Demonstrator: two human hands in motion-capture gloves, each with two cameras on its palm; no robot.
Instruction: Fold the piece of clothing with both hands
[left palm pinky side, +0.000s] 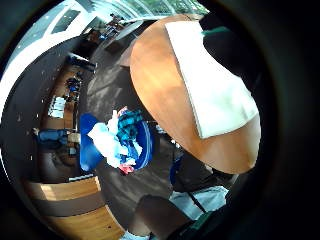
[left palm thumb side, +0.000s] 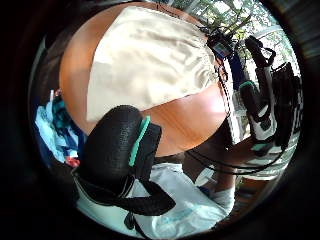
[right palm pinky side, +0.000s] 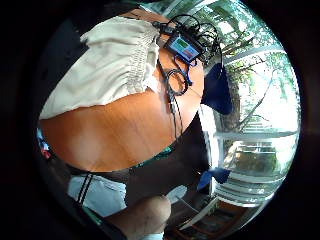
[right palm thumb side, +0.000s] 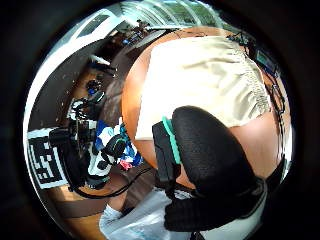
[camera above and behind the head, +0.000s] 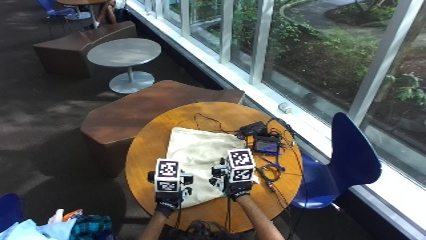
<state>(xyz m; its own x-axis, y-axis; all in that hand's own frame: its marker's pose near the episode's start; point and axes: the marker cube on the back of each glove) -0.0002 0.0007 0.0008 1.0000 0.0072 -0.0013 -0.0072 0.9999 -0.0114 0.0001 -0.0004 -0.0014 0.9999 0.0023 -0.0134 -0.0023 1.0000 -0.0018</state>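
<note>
A cream garment (camera above and behind the head: 200, 155) lies spread flat on the round wooden table (camera above and behind the head: 143, 145), its gathered waistband toward the cables. My left hand (camera above and behind the head: 167, 202) and right hand (camera above and behind the head: 237, 190) hover side by side above the garment's near edge, apart from the cloth. The palm views look down on the garment (left palm thumb side: 150, 65) (right palm thumb side: 200, 80) from some height, with a black gloved thumb (left palm thumb side: 117, 150) (right palm thumb side: 210, 150) in front that holds nothing. The little finger side views show the cloth (left palm pinky side: 215, 85) (right palm pinky side: 100, 65) lying on the table, untouched.
A small screen device with tangled cables (camera above and behind the head: 263, 142) sits on the table right of the garment. A blue chair (camera above and behind the head: 349, 155) stands at the right, a brown bench (camera above and behind the head: 133, 115) behind the table. A blue bin of clothes (left palm pinky side: 120, 140) is on the floor at the left.
</note>
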